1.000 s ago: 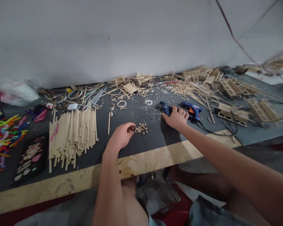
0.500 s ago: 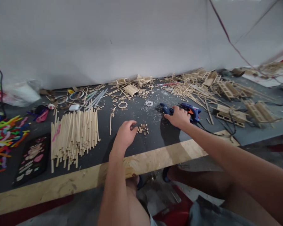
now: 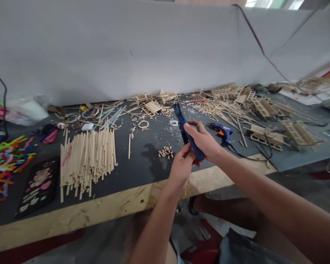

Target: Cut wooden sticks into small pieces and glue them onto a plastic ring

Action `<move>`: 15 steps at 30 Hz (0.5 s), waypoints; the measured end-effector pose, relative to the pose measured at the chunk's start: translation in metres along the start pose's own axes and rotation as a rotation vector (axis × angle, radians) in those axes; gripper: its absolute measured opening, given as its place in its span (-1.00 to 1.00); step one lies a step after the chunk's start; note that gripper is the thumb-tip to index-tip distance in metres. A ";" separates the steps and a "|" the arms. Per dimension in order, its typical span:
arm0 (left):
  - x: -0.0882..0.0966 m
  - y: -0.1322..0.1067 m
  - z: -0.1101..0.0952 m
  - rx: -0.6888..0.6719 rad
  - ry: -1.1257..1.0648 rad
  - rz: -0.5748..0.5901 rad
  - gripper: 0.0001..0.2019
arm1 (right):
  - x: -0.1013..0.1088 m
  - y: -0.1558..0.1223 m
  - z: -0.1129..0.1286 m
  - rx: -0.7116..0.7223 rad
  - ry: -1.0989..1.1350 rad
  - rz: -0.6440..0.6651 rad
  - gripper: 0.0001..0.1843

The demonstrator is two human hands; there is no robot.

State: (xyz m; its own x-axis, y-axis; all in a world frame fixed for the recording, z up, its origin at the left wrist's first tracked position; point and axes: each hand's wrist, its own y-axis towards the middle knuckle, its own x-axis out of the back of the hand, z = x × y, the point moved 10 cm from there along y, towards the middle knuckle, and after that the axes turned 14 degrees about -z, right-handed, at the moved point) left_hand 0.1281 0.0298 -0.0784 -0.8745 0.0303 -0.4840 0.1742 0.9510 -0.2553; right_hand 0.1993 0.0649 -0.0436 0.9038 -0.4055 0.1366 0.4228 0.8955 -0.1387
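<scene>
Above the middle of the table I hold a dark blue plier-like hand tool (image 3: 181,119), its slim jaw end pointing up and away from me. My right hand (image 3: 205,141) is wrapped around its handle from the right, thumb along the near face. My left hand (image 3: 181,164) is closed on the lower handle from below and left. The fingers hide part of the handles. Below and left of the tool lies a small heap of short cut stick pieces (image 3: 165,152). A blue glue gun (image 3: 221,132) with an orange trigger rests to the right of my hands.
Long wooden sticks (image 3: 88,157) form a stack on the left, beside a dark phone-like case (image 3: 40,183) and colourful pipe cleaners (image 3: 5,165). Small wooden frames (image 3: 266,106) and loose sticks crowd the back right. The glue gun's black cord (image 3: 253,159) curves along the right.
My right hand has lifted the dark blue tool off the table and brought it left, towards me. My left hand has moved right from beside the cut pieces and now grips the tool too.
</scene>
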 end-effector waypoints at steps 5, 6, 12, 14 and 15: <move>0.009 -0.001 -0.008 -0.010 -0.181 -0.046 -0.63 | -0.001 0.000 0.007 0.031 0.136 -0.022 -0.41; 0.009 -0.002 -0.007 0.007 -0.202 -0.031 -0.63 | -0.001 0.000 0.008 0.038 0.152 -0.024 -0.42; 0.010 -0.009 -0.005 0.045 -0.247 -0.013 -0.74 | -0.001 -0.007 0.012 0.034 0.219 -0.028 -0.45; 0.008 -0.010 -0.007 0.029 -0.230 0.016 -0.75 | -0.001 -0.009 0.013 0.030 0.232 -0.020 -0.44; 0.007 -0.010 -0.008 0.018 -0.223 0.022 -0.75 | -0.002 -0.010 0.014 0.034 0.236 -0.018 -0.43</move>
State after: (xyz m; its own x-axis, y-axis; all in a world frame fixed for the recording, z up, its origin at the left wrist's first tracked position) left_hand 0.1162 0.0227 -0.0721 -0.7490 -0.0198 -0.6623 0.2018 0.9452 -0.2565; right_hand 0.1927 0.0592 -0.0283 0.8882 -0.4497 -0.0946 0.4404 0.8917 -0.1044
